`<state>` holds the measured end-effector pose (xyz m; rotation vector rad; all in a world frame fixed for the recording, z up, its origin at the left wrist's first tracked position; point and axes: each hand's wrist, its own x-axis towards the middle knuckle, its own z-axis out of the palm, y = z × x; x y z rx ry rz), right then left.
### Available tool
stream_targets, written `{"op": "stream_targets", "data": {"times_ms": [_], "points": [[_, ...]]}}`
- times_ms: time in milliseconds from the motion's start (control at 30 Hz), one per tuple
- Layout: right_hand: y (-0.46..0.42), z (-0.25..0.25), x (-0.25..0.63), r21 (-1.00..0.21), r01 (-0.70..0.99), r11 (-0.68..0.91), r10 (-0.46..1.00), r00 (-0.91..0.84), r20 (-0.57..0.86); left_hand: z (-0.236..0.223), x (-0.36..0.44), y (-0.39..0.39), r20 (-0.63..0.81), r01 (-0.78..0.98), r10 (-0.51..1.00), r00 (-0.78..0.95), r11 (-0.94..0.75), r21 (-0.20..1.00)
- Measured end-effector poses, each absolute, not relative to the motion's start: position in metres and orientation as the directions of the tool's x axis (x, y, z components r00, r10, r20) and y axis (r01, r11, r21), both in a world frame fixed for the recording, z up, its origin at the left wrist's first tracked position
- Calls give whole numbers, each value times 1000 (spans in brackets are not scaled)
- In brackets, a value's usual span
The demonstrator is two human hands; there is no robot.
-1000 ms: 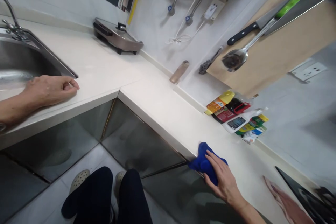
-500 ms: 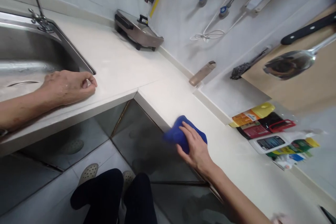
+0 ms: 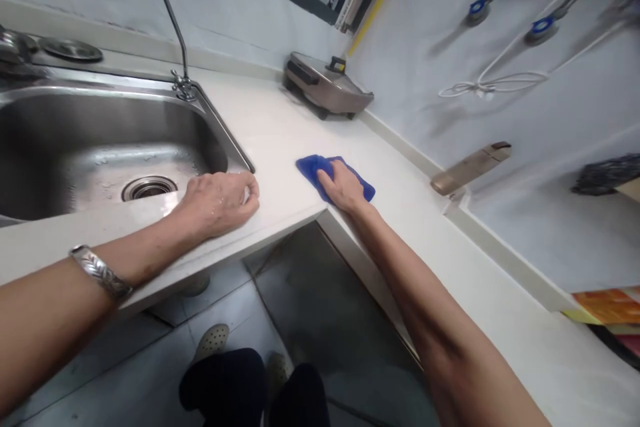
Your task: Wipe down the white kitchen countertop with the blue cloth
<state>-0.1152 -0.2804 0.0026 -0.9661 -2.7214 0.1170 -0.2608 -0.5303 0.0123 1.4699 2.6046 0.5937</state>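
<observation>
Under my right hand [image 3: 344,188] is a blue cloth [image 3: 313,167], pressed against the white countertop [image 3: 280,140] near its inner corner. My fingers are bent over the cloth, and parts of it spread out on both sides. My left hand [image 3: 220,203] rests on the counter's front strip, beside the right end of the steel sink [image 3: 100,147]. Its fingers are curled in, with the thumb against the forefinger, and I see nothing held in it. Drops of water show on its back. A silver bracelet [image 3: 100,271] is round the left wrist.
A lidded electric pan [image 3: 327,87] stands at the back corner. The thin curved faucet [image 3: 173,13] rises behind the sink. A beige holder [image 3: 470,168] is mounted on the right wall, below a looped white cable [image 3: 493,85]. Orange packaging [image 3: 607,305] stands at the right edge.
My right hand has moved the blue cloth from the right-hand counter's front edge to the inner corner, nearer my left hand. The view has swung left, showing more sink. My left hand stays curled.
</observation>
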Motion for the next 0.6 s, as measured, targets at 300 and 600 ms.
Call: {"op": "stream_targets", "data": {"times_ms": [300, 600], "points": [[-301, 1, -239, -164, 295, 941, 325, -925, 197, 13, -261, -535, 123, 812, 838, -531, 461, 358], [-160, 13, -200, -205, 521, 829, 556, -809, 192, 8, -267, -537, -2, 738, 770, -638, 612, 285]]}}
